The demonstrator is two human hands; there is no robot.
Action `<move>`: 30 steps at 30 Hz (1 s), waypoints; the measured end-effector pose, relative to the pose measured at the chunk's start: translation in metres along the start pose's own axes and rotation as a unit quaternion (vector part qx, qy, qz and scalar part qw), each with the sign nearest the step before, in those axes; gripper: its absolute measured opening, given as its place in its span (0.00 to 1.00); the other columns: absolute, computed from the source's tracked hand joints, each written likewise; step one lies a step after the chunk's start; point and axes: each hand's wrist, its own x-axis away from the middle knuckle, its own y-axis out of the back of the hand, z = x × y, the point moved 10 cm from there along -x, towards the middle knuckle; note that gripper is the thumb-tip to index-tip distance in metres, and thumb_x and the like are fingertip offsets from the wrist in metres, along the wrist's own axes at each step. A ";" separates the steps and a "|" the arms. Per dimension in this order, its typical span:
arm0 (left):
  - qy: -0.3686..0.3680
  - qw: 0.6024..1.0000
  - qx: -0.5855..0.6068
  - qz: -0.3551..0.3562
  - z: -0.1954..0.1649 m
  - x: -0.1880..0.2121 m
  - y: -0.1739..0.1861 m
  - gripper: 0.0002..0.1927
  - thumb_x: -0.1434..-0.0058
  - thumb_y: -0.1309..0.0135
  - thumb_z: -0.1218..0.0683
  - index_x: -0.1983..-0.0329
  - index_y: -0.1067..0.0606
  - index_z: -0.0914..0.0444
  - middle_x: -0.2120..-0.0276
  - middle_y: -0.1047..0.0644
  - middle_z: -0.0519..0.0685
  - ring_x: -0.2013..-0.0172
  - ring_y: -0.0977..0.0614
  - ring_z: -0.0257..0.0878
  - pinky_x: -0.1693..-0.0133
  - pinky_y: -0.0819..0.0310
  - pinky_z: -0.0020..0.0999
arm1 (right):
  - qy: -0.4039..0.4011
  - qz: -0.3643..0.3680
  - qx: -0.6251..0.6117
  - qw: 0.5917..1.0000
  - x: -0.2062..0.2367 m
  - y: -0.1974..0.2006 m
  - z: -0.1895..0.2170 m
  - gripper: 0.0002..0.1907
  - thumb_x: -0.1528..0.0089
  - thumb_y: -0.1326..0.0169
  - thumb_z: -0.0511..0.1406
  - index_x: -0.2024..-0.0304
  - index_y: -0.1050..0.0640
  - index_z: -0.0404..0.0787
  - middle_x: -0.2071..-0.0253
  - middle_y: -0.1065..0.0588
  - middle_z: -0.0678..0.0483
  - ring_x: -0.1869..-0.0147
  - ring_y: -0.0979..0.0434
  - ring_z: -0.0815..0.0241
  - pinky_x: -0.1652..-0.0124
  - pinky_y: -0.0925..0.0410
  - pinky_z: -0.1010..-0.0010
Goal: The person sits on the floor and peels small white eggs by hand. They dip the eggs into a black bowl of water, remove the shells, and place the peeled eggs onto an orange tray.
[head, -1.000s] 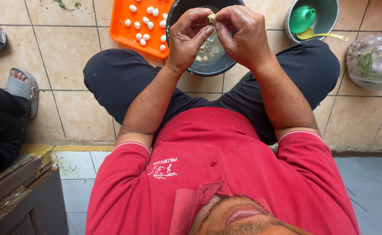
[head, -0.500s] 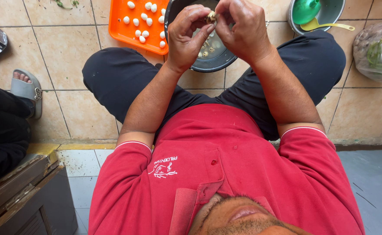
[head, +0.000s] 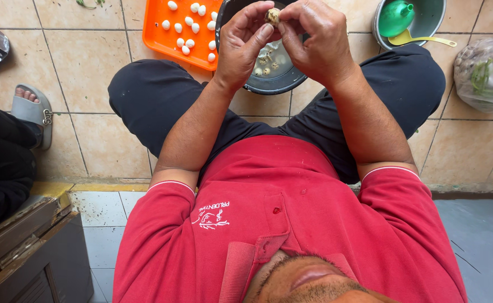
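A small speckled egg (head: 272,15) is pinched between the fingertips of my left hand (head: 245,46) and my right hand (head: 317,39), held above a dark bowl (head: 274,84) on the tiled floor. Water and several more speckled eggs lie in the bowl. Left of the bowl sits an orange tray (head: 162,42) carrying several peeled white eggs (head: 186,43). I sit with my legs in dark trousers on both sides of the bowl.
A metal bowl (head: 434,19) at the upper right holds a green funnel (head: 397,18) and a yellow spoon (head: 420,39). A clear plastic bag (head: 486,70) of greens lies at the far right. Another person's foot in a grey sandal (head: 33,109) rests at the left.
Both hands shifted slightly while turning the egg between the fingertips; the grip on it stays the same.
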 end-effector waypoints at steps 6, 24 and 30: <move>-0.049 0.994 -0.097 0.005 -0.008 0.001 -0.004 0.17 0.28 0.41 0.70 0.38 0.26 0.66 0.47 0.23 0.47 0.46 0.19 0.34 0.42 0.22 0.29 | 0.022 -0.008 0.060 0.998 0.001 -0.001 0.004 0.06 0.33 0.39 0.23 0.56 0.22 0.33 0.60 0.22 0.48 0.57 0.17 0.55 0.58 0.25 0.69; 0.059 0.995 0.074 0.010 0.012 0.000 -0.001 0.14 0.24 0.47 0.62 0.36 0.28 0.66 0.47 0.21 0.51 0.48 0.17 0.39 0.45 0.19 0.34 | -0.142 0.017 -0.189 0.972 0.011 -0.008 -0.043 0.05 0.29 0.50 0.20 0.56 0.25 0.31 0.62 0.24 0.53 0.59 0.21 0.68 0.60 0.29 0.74; 0.097 0.977 0.186 0.029 0.002 -0.003 -0.003 0.14 0.21 0.53 0.59 0.36 0.28 0.67 0.43 0.23 0.54 0.50 0.19 0.38 0.44 0.22 0.33 | -0.045 0.033 0.081 0.995 0.003 -0.003 -0.036 0.03 0.30 0.43 0.23 0.57 0.22 0.33 0.64 0.23 0.49 0.64 0.21 0.57 0.63 0.30 0.69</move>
